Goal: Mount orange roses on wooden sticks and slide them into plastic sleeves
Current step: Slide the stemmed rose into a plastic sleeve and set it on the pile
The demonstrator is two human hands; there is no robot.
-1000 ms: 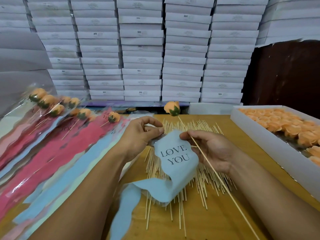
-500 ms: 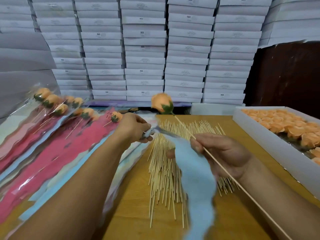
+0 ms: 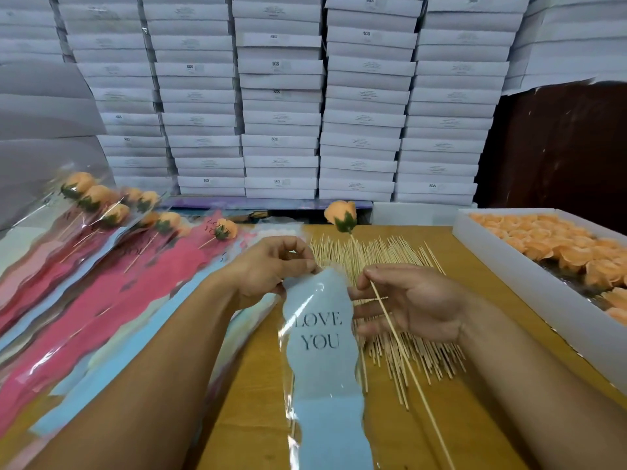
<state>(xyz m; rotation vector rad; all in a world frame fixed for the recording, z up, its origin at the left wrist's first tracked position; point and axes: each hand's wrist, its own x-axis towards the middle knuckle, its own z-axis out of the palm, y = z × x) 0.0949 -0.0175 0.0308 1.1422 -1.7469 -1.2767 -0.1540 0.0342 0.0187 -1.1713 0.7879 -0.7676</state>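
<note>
The blue plastic sleeve (image 3: 322, 354) with "LOVE YOU" on it hangs in the middle, thin, shiny and wavy-edged. The left hand (image 3: 268, 271) pinches its top. The right hand (image 3: 412, 300), at 3 o'clock from the sleeve, pinches a long thin wooden stick (image 3: 403, 351) with an orange rose (image 3: 342, 216) on its far tip. Under them lies a pile of bare sticks (image 3: 390, 252) on the brown surface (image 3: 468, 266). At 9 o'clock lie finished sleeved roses (image 3: 112, 212), pink and blue. At 2 o'clock a white box (image 3: 529, 293) holds soft orange rose heads (image 3: 556, 242). Stacked white boxes (image 3: 281, 96) fill the back.
</note>
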